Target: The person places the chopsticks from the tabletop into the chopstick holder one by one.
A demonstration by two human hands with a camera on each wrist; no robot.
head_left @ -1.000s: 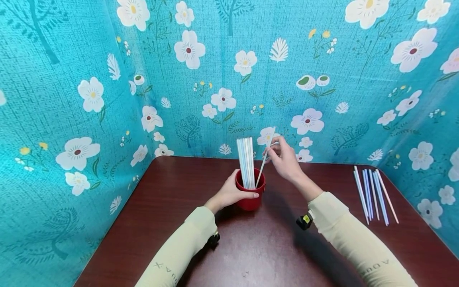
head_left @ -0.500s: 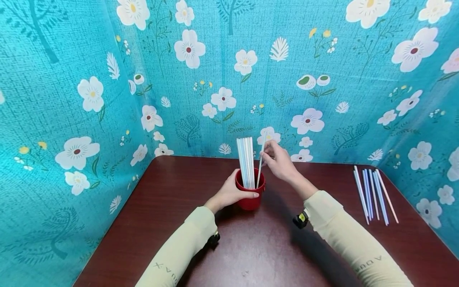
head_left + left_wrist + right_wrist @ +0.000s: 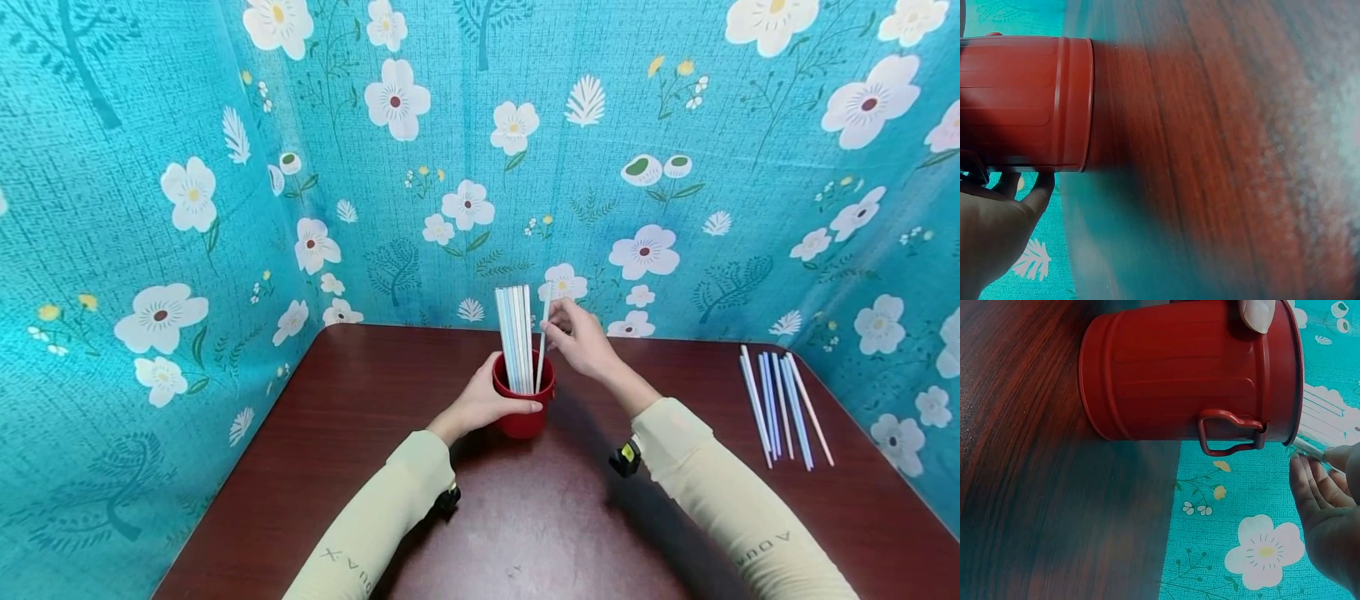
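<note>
A small red metal bucket (image 3: 522, 423) with a side handle (image 3: 1232, 432) stands upright on the table. My left hand (image 3: 483, 402) holds it round the left side, with the thumb across the front below the rim. A bundle of pale blue and white straws (image 3: 514, 337) stands in it, leaning slightly left. At the bucket's right, my right hand (image 3: 582, 340) pinches a single pale straw (image 3: 541, 358) between thumb and fingers. That straw is nearly upright, its lower end inside the bucket and a small gap between it and the bundle. The bucket wall hides the straws' bottom ends.
Several loose straws (image 3: 780, 408), white, blue, purple and pinkish, lie on the right side of the dark red-brown table (image 3: 360, 392). A turquoise flowered cloth (image 3: 450, 125) hangs behind the table and along both sides.
The right hand has moved slightly left and down with its straw, which has turned from a rightward tilt to nearly upright and sits lower. The left hand and bucket have stayed put.
</note>
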